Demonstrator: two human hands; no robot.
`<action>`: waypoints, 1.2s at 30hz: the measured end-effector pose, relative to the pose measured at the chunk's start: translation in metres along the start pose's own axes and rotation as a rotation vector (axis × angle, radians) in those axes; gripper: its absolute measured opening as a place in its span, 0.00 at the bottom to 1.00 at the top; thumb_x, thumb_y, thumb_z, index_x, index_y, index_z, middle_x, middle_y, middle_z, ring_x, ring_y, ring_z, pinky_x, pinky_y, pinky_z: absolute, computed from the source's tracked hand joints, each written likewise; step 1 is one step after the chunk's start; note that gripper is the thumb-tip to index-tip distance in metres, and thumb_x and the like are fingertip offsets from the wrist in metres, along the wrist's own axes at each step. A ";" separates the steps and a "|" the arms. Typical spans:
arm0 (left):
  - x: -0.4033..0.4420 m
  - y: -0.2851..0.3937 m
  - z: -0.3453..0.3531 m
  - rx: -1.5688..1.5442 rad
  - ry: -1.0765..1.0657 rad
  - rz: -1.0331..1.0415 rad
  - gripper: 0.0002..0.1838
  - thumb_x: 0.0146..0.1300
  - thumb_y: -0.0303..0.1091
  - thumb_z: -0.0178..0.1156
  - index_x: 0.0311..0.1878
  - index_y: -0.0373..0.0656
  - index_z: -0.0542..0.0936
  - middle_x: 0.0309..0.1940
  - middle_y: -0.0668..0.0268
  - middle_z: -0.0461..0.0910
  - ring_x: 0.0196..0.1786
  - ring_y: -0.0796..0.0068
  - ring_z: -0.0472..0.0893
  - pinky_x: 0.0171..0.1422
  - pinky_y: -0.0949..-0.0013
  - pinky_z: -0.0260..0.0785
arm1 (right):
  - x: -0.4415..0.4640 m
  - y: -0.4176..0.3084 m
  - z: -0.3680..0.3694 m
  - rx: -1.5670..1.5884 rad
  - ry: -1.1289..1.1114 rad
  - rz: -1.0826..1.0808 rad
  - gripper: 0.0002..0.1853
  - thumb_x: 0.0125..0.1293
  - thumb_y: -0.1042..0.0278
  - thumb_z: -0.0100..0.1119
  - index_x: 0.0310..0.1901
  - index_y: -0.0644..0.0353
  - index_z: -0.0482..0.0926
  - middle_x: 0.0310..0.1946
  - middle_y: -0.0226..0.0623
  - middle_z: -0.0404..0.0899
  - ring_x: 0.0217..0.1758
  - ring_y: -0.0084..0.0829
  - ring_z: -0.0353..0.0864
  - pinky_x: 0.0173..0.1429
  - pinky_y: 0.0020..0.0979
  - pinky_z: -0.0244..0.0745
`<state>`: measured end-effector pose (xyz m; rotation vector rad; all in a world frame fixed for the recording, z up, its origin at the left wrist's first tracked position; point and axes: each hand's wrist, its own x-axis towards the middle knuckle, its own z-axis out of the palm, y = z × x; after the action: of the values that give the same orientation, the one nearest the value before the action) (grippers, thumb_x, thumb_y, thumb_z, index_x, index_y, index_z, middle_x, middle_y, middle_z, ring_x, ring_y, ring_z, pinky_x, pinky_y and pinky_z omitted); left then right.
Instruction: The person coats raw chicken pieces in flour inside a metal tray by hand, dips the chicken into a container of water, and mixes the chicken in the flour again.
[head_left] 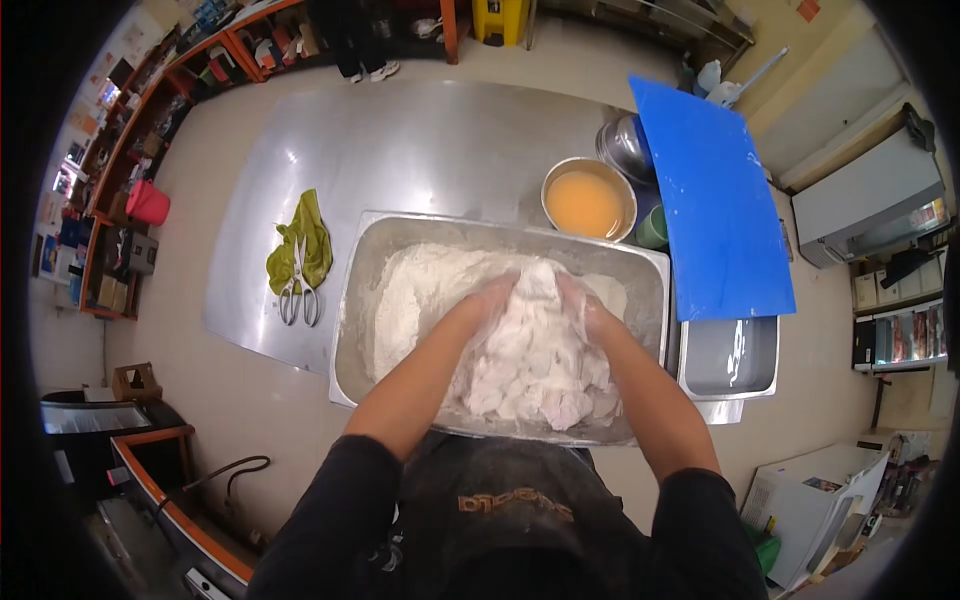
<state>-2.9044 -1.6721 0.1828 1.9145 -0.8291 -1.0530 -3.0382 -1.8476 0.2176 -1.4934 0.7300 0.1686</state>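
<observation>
A deep metal tray (350, 300) holds white flour (405, 290) on its left side and a heap of flour-coated pieces (535, 360) in the middle and right. My left hand (488, 305), dusted white, lies against the heap's left side. On the other side, my right hand (585, 305) touches the heap. Flour-coated material shows between the two hands. The fingers of both are hidden by flour and blur, so their closure is unclear.
Scissors (298, 285) lie on a green cloth (315, 240) at left. Behind the tray stands a bowl of orange liquid (585, 203). A blue board (715, 200) leans over a smaller metal tray (730, 358) at right. A person's legs (355, 40) show at the back.
</observation>
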 end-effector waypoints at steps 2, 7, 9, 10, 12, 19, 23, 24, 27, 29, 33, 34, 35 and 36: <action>-0.027 -0.007 -0.012 0.454 0.033 0.313 0.25 0.60 0.24 0.45 0.63 0.41 0.68 0.62 0.52 0.69 0.66 0.51 0.66 0.71 0.58 0.56 | -0.020 -0.030 -0.001 0.100 -0.132 0.090 0.25 0.72 0.51 0.44 0.58 0.65 0.72 0.60 0.38 0.71 0.57 0.32 0.71 0.66 0.33 0.62; -0.039 0.043 -0.034 0.665 -0.199 -0.205 0.25 0.63 0.30 0.45 0.65 0.41 0.65 0.63 0.48 0.68 0.67 0.51 0.65 0.72 0.58 0.55 | 0.004 -0.016 -0.057 -0.542 -0.129 0.034 0.24 0.69 0.48 0.46 0.51 0.60 0.79 0.59 0.41 0.72 0.55 0.34 0.75 0.60 0.32 0.69; -0.034 0.044 -0.022 0.701 -0.255 -0.363 0.25 0.66 0.35 0.45 0.66 0.42 0.64 0.63 0.47 0.67 0.68 0.51 0.64 0.72 0.58 0.54 | 0.015 0.004 -0.057 -0.831 -0.056 0.108 0.25 0.68 0.46 0.45 0.48 0.59 0.81 0.59 0.41 0.72 0.55 0.35 0.75 0.57 0.32 0.71; -0.036 0.031 -0.009 0.643 -0.208 -0.440 0.27 0.66 0.43 0.45 0.66 0.42 0.65 0.63 0.48 0.68 0.67 0.53 0.66 0.70 0.58 0.58 | 0.009 0.012 -0.048 -1.198 -0.081 0.018 0.26 0.69 0.45 0.44 0.51 0.58 0.79 0.59 0.40 0.73 0.56 0.34 0.75 0.55 0.34 0.73; -0.040 0.010 0.008 0.533 -0.198 -0.526 0.30 0.66 0.51 0.45 0.65 0.42 0.66 0.63 0.50 0.69 0.65 0.55 0.69 0.67 0.59 0.61 | -0.005 0.019 -0.035 -1.559 -0.106 -0.073 0.27 0.69 0.44 0.42 0.54 0.58 0.77 0.58 0.39 0.73 0.57 0.34 0.75 0.53 0.35 0.75; -0.060 0.002 0.018 -0.153 -0.152 -0.683 0.33 0.65 0.58 0.45 0.64 0.41 0.68 0.64 0.56 0.69 0.64 0.60 0.71 0.66 0.62 0.62 | -0.038 0.052 -0.020 -0.259 -0.453 0.413 0.29 0.69 0.43 0.40 0.63 0.55 0.69 0.59 0.38 0.73 0.58 0.32 0.75 0.58 0.38 0.72; -0.048 0.009 0.027 -0.834 -0.295 -0.636 0.30 0.66 0.55 0.47 0.60 0.40 0.72 0.62 0.60 0.72 0.60 0.65 0.74 0.63 0.65 0.64 | -0.065 0.019 0.004 0.231 -0.340 0.377 0.27 0.70 0.46 0.41 0.63 0.54 0.68 0.58 0.38 0.73 0.59 0.30 0.74 0.63 0.38 0.68; -0.045 0.014 0.030 -0.833 -0.296 -0.634 0.30 0.66 0.55 0.47 0.60 0.40 0.72 0.62 0.60 0.72 0.60 0.65 0.74 0.63 0.65 0.64 | -0.054 0.034 0.002 0.274 -0.301 0.364 0.26 0.70 0.48 0.43 0.61 0.55 0.70 0.57 0.38 0.74 0.57 0.30 0.75 0.61 0.39 0.70; -0.038 0.014 0.033 -0.908 -0.155 -0.563 0.25 0.67 0.49 0.48 0.60 0.44 0.72 0.60 0.57 0.73 0.60 0.65 0.74 0.66 0.67 0.62 | -0.039 0.058 -0.012 0.373 -0.224 0.253 0.24 0.69 0.51 0.45 0.59 0.58 0.72 0.55 0.38 0.76 0.56 0.30 0.76 0.59 0.39 0.72; -0.036 0.002 0.028 -0.247 -0.167 -0.044 0.22 0.68 0.46 0.49 0.61 0.48 0.72 0.59 0.54 0.73 0.62 0.63 0.72 0.68 0.65 0.61 | -0.042 0.069 -0.030 0.381 -0.244 0.092 0.23 0.67 0.54 0.46 0.56 0.61 0.74 0.54 0.39 0.77 0.55 0.31 0.77 0.60 0.39 0.72; -0.097 0.087 -0.009 0.614 -0.217 0.110 0.21 0.67 0.40 0.46 0.63 0.52 0.71 0.63 0.56 0.69 0.67 0.53 0.63 0.73 0.55 0.52 | -0.113 0.012 -0.025 0.160 -0.301 -0.480 0.19 0.68 0.66 0.46 0.58 0.63 0.72 0.61 0.41 0.69 0.62 0.34 0.72 0.58 0.39 0.75; -0.101 0.071 -0.006 0.617 -0.215 0.117 0.21 0.67 0.40 0.46 0.63 0.52 0.71 0.63 0.56 0.69 0.67 0.53 0.63 0.73 0.55 0.52 | -0.126 0.003 -0.020 0.181 -0.325 -0.587 0.19 0.68 0.69 0.46 0.59 0.63 0.71 0.65 0.42 0.66 0.66 0.35 0.68 0.59 0.40 0.74; -0.104 0.043 -0.005 0.684 -0.239 0.187 0.21 0.69 0.40 0.44 0.64 0.55 0.70 0.64 0.59 0.68 0.67 0.52 0.64 0.74 0.55 0.51 | -0.132 -0.006 -0.009 -0.421 -0.228 -0.441 0.22 0.67 0.69 0.47 0.62 0.62 0.67 0.67 0.41 0.62 0.70 0.36 0.61 0.64 0.44 0.68; -0.108 0.036 -0.009 0.720 -0.250 0.223 0.20 0.70 0.40 0.43 0.64 0.56 0.70 0.65 0.61 0.68 0.67 0.51 0.64 0.74 0.55 0.50 | -0.130 0.001 -0.010 -0.766 -0.216 -0.385 0.25 0.67 0.67 0.47 0.65 0.60 0.63 0.68 0.41 0.60 0.73 0.36 0.54 0.69 0.46 0.59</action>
<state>-2.9505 -1.5983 0.2565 2.2047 -1.7005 -0.9358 -3.1431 -1.8142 0.2873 -2.2691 0.1799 0.3324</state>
